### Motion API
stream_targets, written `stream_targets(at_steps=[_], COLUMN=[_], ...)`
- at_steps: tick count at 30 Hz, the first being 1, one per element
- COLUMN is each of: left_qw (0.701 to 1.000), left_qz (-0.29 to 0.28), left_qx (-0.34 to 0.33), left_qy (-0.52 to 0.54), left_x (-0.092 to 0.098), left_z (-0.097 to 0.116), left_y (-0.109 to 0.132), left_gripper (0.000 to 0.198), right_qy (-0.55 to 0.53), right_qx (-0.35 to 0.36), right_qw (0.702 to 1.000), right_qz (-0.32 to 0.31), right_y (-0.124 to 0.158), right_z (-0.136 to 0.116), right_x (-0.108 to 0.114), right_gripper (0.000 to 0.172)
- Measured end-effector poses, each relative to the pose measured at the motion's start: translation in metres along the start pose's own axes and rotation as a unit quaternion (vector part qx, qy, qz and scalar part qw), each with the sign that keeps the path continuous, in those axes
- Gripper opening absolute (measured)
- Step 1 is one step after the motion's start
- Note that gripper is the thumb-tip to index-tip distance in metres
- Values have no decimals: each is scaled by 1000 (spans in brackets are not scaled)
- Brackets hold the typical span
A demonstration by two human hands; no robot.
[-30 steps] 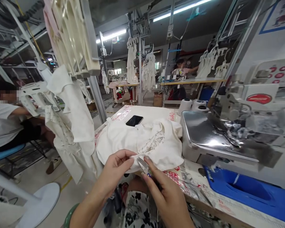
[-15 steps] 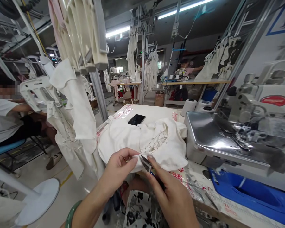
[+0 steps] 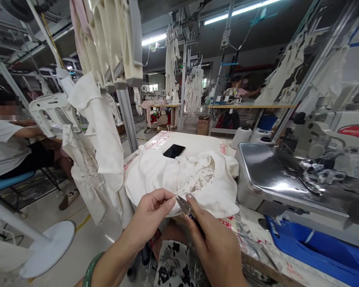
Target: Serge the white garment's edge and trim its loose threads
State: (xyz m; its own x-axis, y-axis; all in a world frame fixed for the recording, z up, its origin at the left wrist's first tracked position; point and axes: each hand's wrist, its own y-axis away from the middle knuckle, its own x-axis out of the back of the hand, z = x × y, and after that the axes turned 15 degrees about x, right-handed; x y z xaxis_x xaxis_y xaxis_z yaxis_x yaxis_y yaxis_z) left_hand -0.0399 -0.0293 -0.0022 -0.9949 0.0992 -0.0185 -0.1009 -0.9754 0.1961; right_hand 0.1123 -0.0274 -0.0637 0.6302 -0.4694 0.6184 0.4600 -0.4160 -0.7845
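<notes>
Mostly hidden: scissors (image 3: pixel 183 205) in right hand (image 3: pixel 217 251), handles covered.

- A garment factory's sewing floor, with bare concrete and painted yellow lines on the floor (image 3: pixel 83 223).
- An overlock sewing machine (image 3: pixel 305 167) with a polished steel bed is fixed to the near table (image 3: pixel 194 143).
- Cones of white thread (image 3: pixel 241 137) stand beside that machine.
- A cream knit garment (image 3: pixel 179 183) lies on the table.
- Many pale garments (image 3: pixel 191 91) hang in rows from overhead metal racks (image 3: pixel 184 52).
- Further sewing tables (image 3: pixel 251 106) run into the distance, with a co-worker (image 3: pixel 237 89) at one.
- Another co-worker (image 3: pixel 6 147) sits nearby on a blue stool (image 3: pixel 10 181).
- Long fluorescent tube lights (image 3: pixel 242 14) and hanging cables (image 3: pixel 245 24) run overhead.
</notes>
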Motion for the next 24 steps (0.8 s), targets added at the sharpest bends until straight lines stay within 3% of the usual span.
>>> stream_targets(at_steps=[7,13,24], left_qw=[999,1000,998], left_qz=[15,15,27], left_qx=[-19,-8,-21], left_qy=[-21,-18,-48], left_x=[2,3,1], left_z=[-4,-2,0], left_y=[0,-1,-1], left_gripper=[26,28,29], right_qy=[-106,-104,-56], right_qx=[-102,-64,-51], right_qw=[989,992,996], right_qz=[1,-34,-47], right_y=[-2,-2,-1], right_z=[4,2,0], right_x=[7,20,19], right_gripper=[31,37,38])
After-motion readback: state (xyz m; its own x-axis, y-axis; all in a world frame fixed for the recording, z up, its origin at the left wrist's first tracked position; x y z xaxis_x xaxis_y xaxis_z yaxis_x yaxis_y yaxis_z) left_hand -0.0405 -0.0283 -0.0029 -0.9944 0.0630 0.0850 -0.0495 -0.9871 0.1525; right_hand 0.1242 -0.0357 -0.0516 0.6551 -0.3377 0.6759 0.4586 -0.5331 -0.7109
